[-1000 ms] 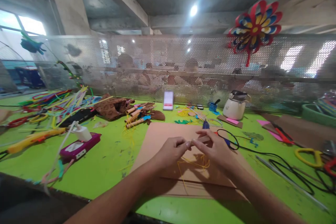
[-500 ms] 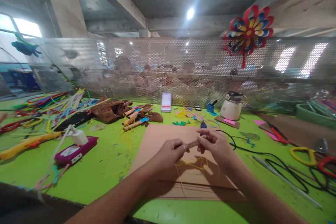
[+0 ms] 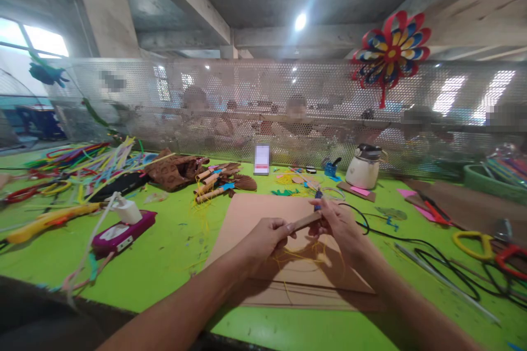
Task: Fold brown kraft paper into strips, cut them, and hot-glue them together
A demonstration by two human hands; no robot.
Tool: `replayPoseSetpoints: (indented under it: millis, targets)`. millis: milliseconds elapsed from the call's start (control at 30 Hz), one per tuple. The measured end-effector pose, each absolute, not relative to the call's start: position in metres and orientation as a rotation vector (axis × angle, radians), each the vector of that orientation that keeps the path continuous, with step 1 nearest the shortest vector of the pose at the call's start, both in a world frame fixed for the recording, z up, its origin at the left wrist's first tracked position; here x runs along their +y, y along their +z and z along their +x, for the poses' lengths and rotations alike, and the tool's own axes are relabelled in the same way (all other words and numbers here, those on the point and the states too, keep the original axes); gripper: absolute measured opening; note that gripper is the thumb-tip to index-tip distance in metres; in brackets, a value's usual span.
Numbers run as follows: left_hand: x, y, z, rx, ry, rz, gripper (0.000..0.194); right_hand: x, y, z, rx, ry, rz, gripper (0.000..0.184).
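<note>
Between my hands runs a narrow brown tube-like piece point(image 3: 303, 223), raised over a sheet of brown cardboard point(image 3: 251, 214). My left hand point(image 3: 267, 235) is closed, pinching its left end between thumb and fingers. The fingers of my right hand point(image 3: 340, 225) are closed around the right end. A dark blue part point(image 3: 318, 198) sticks up by the right fingertips; how it joins the brown piece is hidden. Thin yellow thread point(image 3: 307, 255) hangs in loose loops beneath both hands, over the cardboard.
Left are a purple power strip point(image 3: 119, 235) with a white plug, brown rolled tubes point(image 3: 214, 193) with blue bits, and a patterned brown cloth point(image 3: 173, 170). A phone point(image 3: 262, 159) stands ahead. Right are a cream jug point(image 3: 363, 167), a black cable point(image 3: 444, 271) and yellow-handled scissors point(image 3: 473, 244).
My right hand has shifted slightly right and its fingers have turned downward. More of the brown piece shows between my hands. My left hand has hardly moved.
</note>
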State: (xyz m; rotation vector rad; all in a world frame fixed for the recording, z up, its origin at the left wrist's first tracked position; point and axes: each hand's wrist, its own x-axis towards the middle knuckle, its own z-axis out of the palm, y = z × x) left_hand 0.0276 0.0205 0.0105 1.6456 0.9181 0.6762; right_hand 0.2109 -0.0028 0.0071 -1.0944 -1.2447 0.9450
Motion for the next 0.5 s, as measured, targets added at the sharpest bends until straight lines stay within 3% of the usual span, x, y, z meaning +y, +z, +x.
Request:
replayPoseSetpoints:
  millis: [200,500]
  targets:
    - [0.014,0.017,0.032,0.858,0.694,1.627,0.039,-0.007,0.004,0.198,-1.357,0.708,-1.174,0.054]
    - [0.019,0.007,0.031,0.69,0.668,1.379,0.034,0.0,0.006,0.214,-1.277,0.962,-1.004,0.049]
